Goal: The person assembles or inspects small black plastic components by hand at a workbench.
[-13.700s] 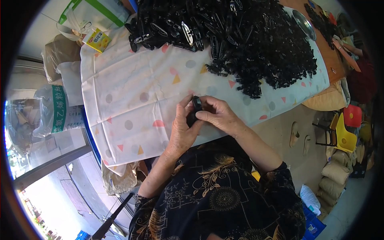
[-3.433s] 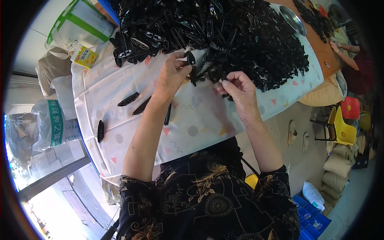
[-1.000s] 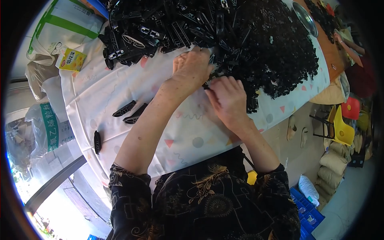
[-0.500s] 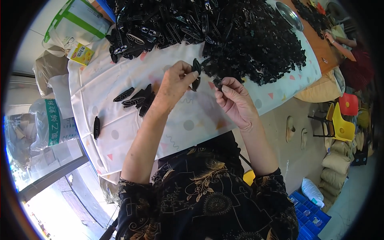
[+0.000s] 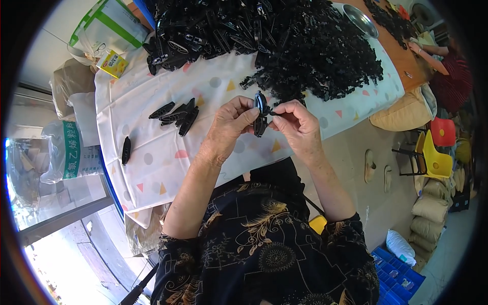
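My left hand (image 5: 229,122) pinches a long, black, glossy plastic piece (image 5: 261,101) upright between thumb and fingers, above the near part of the table. Close against its right side, my right hand (image 5: 301,129) has thumb and forefinger pressed together on a small dark part (image 5: 271,112), which touches the long piece or nearly does. My fingertips hide most of that small part. Left of my hands, several similar long black pieces (image 5: 188,121) lie in a cluster on the patterned white tablecloth (image 5: 203,91). A single piece (image 5: 126,151) lies apart, farther left.
A big heap of long black pieces (image 5: 203,30) and a heap of small black parts (image 5: 330,66) cover the far table. A metal bowl (image 5: 361,21), yellow box (image 5: 112,64) and green-rimmed bin (image 5: 109,28) stand around them. Another person (image 5: 450,66) works at the far right.
My right hand has come away from the small-parts heap to the long piece. My left hand has moved slightly right and nearer. Both hands now meet at the long piece.
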`<move>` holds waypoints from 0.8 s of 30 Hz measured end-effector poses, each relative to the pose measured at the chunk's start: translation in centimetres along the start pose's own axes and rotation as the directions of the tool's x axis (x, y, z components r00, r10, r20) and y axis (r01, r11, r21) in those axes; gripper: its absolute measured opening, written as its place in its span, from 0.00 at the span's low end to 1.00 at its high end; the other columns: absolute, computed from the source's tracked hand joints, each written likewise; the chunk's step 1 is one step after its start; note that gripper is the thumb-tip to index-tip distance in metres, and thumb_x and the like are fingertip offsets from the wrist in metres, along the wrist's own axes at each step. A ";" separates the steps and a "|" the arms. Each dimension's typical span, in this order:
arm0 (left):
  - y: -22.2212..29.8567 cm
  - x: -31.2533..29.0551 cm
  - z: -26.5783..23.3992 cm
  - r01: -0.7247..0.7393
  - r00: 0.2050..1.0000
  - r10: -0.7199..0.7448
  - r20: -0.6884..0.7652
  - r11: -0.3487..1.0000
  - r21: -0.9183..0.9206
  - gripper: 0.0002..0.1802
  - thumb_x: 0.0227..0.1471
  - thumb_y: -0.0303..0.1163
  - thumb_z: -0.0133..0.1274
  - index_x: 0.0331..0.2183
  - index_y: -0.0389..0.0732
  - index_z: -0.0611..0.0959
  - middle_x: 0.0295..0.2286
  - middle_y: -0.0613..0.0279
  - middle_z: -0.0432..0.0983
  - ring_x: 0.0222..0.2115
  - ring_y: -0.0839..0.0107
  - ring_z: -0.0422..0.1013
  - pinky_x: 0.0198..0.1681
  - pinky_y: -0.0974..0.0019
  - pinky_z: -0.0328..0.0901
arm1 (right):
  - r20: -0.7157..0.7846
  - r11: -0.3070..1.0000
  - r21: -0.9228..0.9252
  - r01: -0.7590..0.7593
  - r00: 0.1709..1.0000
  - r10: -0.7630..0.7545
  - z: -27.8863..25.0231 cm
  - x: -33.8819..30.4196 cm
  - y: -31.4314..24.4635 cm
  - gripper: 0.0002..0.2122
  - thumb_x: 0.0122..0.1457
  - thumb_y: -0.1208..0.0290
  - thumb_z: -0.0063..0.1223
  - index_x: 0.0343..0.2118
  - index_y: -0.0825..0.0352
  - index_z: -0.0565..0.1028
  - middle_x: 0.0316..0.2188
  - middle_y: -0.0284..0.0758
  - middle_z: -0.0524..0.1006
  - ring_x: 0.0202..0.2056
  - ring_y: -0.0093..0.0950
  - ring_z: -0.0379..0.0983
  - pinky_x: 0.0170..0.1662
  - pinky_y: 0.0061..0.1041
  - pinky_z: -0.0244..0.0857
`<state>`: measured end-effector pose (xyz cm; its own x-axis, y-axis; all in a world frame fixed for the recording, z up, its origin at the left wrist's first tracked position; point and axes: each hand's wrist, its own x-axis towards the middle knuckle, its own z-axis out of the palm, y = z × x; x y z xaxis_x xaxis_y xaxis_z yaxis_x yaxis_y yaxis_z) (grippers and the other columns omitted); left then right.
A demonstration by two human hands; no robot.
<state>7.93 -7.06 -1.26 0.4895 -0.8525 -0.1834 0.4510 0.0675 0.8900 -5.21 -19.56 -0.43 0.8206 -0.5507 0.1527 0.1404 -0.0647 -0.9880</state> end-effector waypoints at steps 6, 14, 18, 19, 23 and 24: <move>-0.4 -0.6 -0.3 0.094 0.996 -0.094 0.000 0.995 0.016 0.10 0.56 0.35 0.52 0.37 0.39 0.75 0.26 0.69 0.73 0.26 0.81 0.69 0.30 0.76 0.63 | 0.273 0.806 -0.478 0.349 0.931 -0.241 -1.2 0.3 -1.3 0.06 0.51 0.86 0.55 0.32 0.70 0.74 0.32 0.33 0.71 0.30 0.23 0.71 0.33 0.22 0.68; -0.5 -0.6 -0.3 0.064 0.994 -0.085 0.074 0.964 0.258 0.11 0.54 0.33 0.54 0.36 0.35 0.78 0.26 0.66 0.75 0.24 0.81 0.67 0.28 0.77 0.63 | 0.591 0.424 -0.637 0.643 0.761 -0.266 -1.5 1.2 -3.6 0.08 0.42 0.79 0.61 0.27 0.64 0.76 0.30 0.30 0.70 0.33 0.29 0.68 0.39 0.29 0.62; -0.8 -0.7 -0.7 0.091 0.992 -0.111 0.062 0.961 0.261 0.10 0.54 0.31 0.54 0.36 0.35 0.78 0.25 0.66 0.74 0.24 0.81 0.67 0.28 0.77 0.63 | 0.622 0.419 -0.611 0.672 0.735 -0.271 -1.3 1.8 -3.0 0.08 0.42 0.79 0.62 0.26 0.64 0.74 0.30 0.30 0.70 0.32 0.28 0.67 0.40 0.28 0.63; -1.0 -0.7 -0.9 0.082 0.993 -0.098 0.069 0.974 0.214 0.09 0.54 0.31 0.53 0.36 0.35 0.78 0.25 0.67 0.74 0.24 0.81 0.67 0.29 0.78 0.63 | 0.593 0.459 -0.610 0.646 0.756 -0.275 -1.2 1.8 -2.7 0.09 0.42 0.80 0.62 0.27 0.64 0.74 0.30 0.31 0.69 0.32 0.27 0.67 0.40 0.27 0.64; -1.7 -0.7 -0.8 0.066 0.996 -0.071 0.046 0.993 0.094 0.08 0.54 0.31 0.53 0.36 0.37 0.77 0.26 0.68 0.73 0.25 0.82 0.67 0.30 0.77 0.64 | 0.312 0.867 -0.440 0.232 0.945 -0.095 -0.6 1.5 -0.1 0.09 0.46 0.83 0.60 0.29 0.66 0.72 0.29 0.30 0.69 0.33 0.23 0.67 0.40 0.22 0.64; -2.0 -0.6 -0.7 0.059 0.998 -0.059 0.003 0.998 0.039 0.08 0.55 0.31 0.53 0.36 0.38 0.76 0.26 0.68 0.73 0.26 0.82 0.67 0.30 0.77 0.64 | 0.240 0.926 -0.359 0.120 0.970 -0.033 -0.6 1.3 0.4 0.09 0.48 0.84 0.59 0.30 0.67 0.71 0.30 0.29 0.69 0.34 0.21 0.66 0.40 0.20 0.64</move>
<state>7.27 -6.27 -3.18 0.4594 -0.8568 -0.2343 0.4497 -0.0031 0.8932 -4.43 -20.78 -0.67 0.9245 -0.3325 0.1863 0.0296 -0.4246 -0.9049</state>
